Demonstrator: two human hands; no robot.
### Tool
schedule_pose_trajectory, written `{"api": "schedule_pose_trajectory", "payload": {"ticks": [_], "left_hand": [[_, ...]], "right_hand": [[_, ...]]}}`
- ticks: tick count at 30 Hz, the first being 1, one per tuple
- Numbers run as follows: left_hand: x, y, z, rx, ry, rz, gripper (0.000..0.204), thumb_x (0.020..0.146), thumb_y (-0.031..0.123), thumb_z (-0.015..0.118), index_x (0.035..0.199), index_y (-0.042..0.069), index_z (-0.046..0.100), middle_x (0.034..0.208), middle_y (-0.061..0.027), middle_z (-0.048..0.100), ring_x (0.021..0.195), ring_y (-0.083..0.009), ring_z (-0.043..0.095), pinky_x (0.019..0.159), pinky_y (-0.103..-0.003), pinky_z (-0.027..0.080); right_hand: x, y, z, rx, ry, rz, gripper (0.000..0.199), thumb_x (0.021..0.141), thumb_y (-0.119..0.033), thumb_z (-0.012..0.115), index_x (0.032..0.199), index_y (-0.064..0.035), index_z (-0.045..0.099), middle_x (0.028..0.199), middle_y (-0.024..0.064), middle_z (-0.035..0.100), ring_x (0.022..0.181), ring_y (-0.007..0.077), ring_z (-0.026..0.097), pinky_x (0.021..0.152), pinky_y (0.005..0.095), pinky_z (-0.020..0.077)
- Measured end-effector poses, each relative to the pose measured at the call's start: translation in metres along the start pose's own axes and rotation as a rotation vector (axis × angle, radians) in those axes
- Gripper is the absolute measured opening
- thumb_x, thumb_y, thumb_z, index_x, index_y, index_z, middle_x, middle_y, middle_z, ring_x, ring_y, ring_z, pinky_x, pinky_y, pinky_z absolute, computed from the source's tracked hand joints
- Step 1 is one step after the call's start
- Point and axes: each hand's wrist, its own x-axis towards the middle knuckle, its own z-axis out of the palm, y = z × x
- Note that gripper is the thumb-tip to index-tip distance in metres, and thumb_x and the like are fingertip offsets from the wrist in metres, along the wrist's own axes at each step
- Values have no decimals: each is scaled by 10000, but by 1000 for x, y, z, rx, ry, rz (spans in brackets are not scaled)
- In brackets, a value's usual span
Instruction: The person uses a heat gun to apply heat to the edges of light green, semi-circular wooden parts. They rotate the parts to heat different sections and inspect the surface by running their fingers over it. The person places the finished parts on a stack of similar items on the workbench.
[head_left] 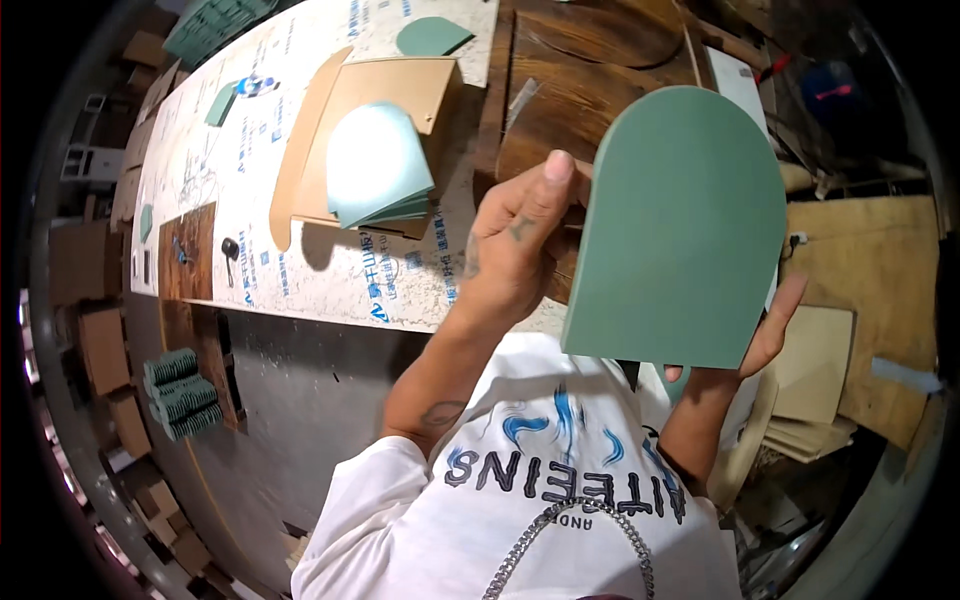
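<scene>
A flat green panel (680,230), rounded at the top and straight along the bottom, is held up between my hands. My left hand (525,235) grips its left edge, with the thumb upright and the other fingers curled partly behind the panel. At the lower right corner is my right hand (770,335). Its thumb sticks out past the edge, and most of its fingers are hidden behind the panel. A fanned stack of similar green panels (380,165) lies on a tan wooden box (395,80), left of my left hand. Another green panel (433,37) lies beyond that box.
The white printed worktable (330,285) carries a curved wooden strip (300,150), a blue tool (257,86) and a small black item (230,248). Dark brown boards (600,90) are ahead. Green stacked pieces (183,392) sit low at left. Pale panels (815,365) stand at right.
</scene>
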Motion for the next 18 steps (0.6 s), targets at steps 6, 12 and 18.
{"api": "schedule_pose_trajectory", "payload": {"ticks": [6, 12, 18], "left_hand": [[-12, 16, -17, 26, 49, 72, 469, 960, 407, 378, 962, -12, 589, 791, -32, 587, 729, -85, 539, 666, -203, 426], [-29, 26, -42, 42, 106, 204, 502, 955, 429, 375, 1021, -26, 576, 856, -51, 608, 775, -80, 564, 691, -202, 443], [-42, 33, -65, 56, 183, 322, 495, 956, 429, 375, 1006, -18, 583, 814, -23, 599, 716, -46, 531, 624, -173, 407]], "right_hand": [[36, 16, -3, -128, -41, 69, 683, 909, -586, 196, 1412, -124, 198, 1302, 200, 432, 913, 441, 564, 561, 562, 505], [54, 34, -8, -655, 487, -109, 659, 923, -549, 234, 1377, -72, 226, 1223, 186, 485, 662, 382, 614, 363, 506, 489], [85, 60, 7, -606, 347, -67, 581, 957, -472, 238, 1325, -33, 333, 1228, 152, 494, 894, 276, 593, 636, 382, 545]]}}
